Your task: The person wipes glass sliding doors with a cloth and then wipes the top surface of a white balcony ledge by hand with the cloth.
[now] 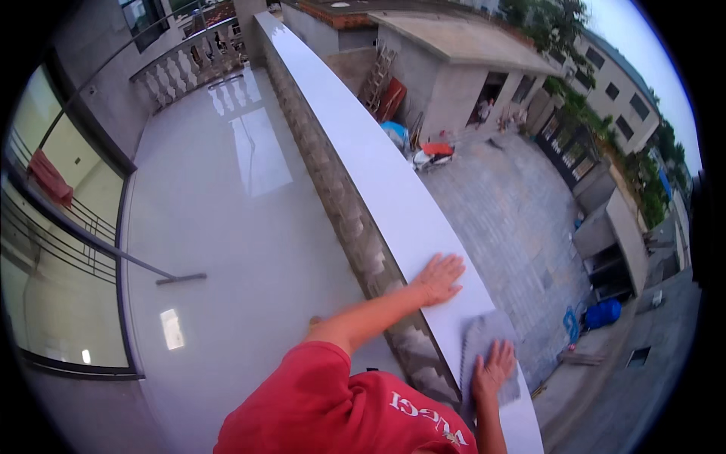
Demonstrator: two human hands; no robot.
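A long white slab (368, 159) caps the balcony parapet and runs away in front of me. My left hand (439, 279) lies palm down on this coping with its fingers spread, holding nothing. Nearer to me, my right hand (495, 369) presses flat on a grey cloth (482, 340) spread over the slab. The cloth looks slightly blurred, and its left edge is ruffled. Below the slab, the parapet's inner side (340, 210) is rough and brown-grey.
A long-handled floor squeegee or mop (181, 278) stands on the glossy tiled floor (227, 227). Reddish cloth (51, 177) hangs by the glass doors. Beyond the parapet's outer edge, a paved courtyard (505, 210) lies well below, with a person (485, 110) near a doorway.
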